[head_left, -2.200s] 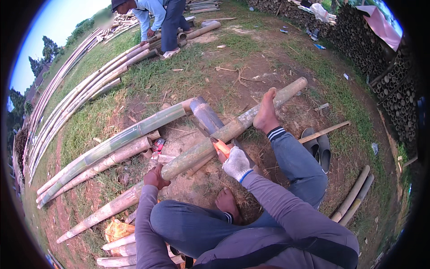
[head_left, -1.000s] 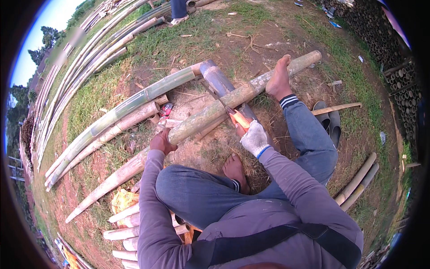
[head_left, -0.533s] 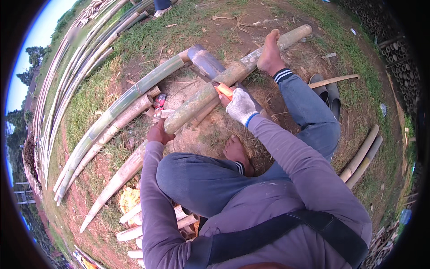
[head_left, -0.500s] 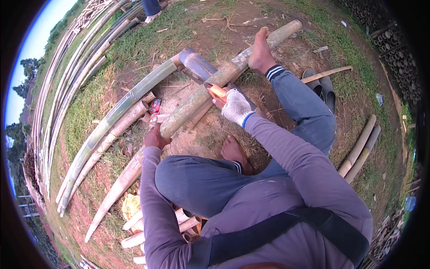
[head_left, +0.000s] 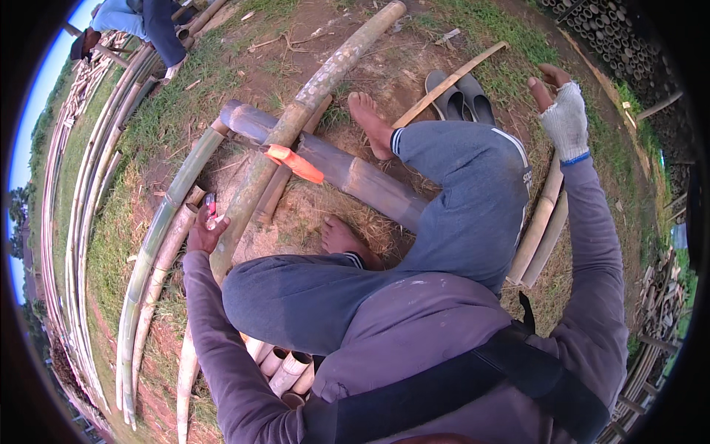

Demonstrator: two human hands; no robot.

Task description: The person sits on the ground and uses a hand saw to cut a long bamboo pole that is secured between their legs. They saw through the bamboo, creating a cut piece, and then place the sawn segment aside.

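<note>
A mottled bamboo pole point(head_left: 325, 81) slants from the far middle down to my left knee, resting across a thick purplish bamboo log point(head_left: 370, 181). An orange-handled tool point(head_left: 297, 164) stays against the pole where the two cross; its working end is hidden. My left hand point(head_left: 205, 233) is beside the pole's near part, thumb and fingers apart; I cannot tell whether it touches the pole. A small red and silver thing point(head_left: 211, 203) shows just past its fingers. Far from the tool, my right hand point(head_left: 566, 122) is raised on the right in a white glove with bare fingertips, fingers apart and holding nothing.
Green bamboo poles point(head_left: 174, 200) lie on the left. Cut bamboo pieces point(head_left: 288, 370) sit by my left arm. Dark shoes point(head_left: 458, 96) and a bamboo strip point(head_left: 451, 83) are beyond my right foot. Another person point(head_left: 151, 33) is at the far left; stacked bamboo point(head_left: 603, 33) stands far right.
My right hand has let go of the orange-handled tool and swung up to the right. My left hand has loosened from the pole's end. The view has shifted; another person shows more fully.
</note>
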